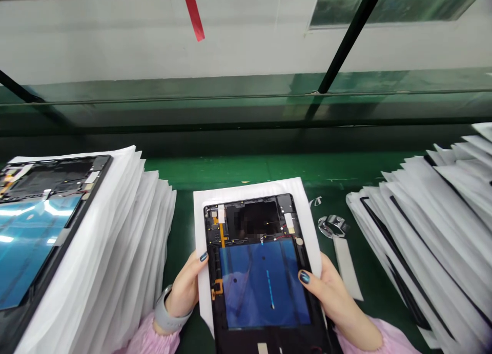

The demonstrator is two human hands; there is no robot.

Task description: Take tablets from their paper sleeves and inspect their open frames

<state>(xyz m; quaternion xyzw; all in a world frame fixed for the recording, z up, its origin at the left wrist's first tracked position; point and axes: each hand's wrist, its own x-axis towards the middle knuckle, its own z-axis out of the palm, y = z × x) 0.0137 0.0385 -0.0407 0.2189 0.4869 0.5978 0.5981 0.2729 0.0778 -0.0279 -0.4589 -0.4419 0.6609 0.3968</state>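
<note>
An open tablet chassis point(261, 272) with a blue film panel and black circuit area lies on a white foam sheet point(249, 190) in front of me. My left hand point(184, 290) grips the left edge of the sheet and tablet, thumb on top. Gripping the right edge is my right hand point(334, 297), its thumb resting on the blue panel. Both wrists wear pink sleeves, and a grey watch band sits on the left wrist.
A tall stack of foam-wrapped tablets point(96, 251) stands at the left, an open one on top. Another fanned stack point(430, 231) lies at the right. A crumpled clear film scrap point(332, 225) and a white strip point(348, 267) lie on the green mat point(230, 169).
</note>
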